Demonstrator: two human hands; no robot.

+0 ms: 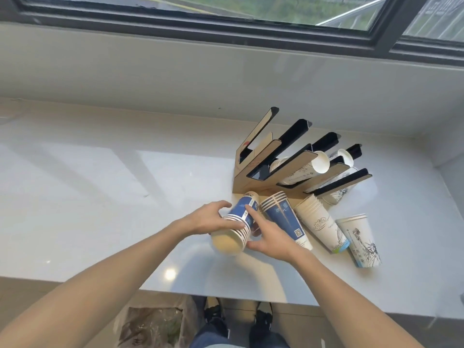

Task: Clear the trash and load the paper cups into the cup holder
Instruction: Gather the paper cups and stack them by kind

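Both hands, left point(209, 219) and right point(270, 237), grip the blue stack point(238, 222). Keep it nested; aim its base at the holder point(261, 182) just beyond your fingers.

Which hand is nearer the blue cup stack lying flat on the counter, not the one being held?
Right. The right hand sits just beside the lying blue cup stack, on its left; the left hand is farther, beyond the held blue stack.

White counter point(100, 197), window point(226, 11), shoes point(213, 315)
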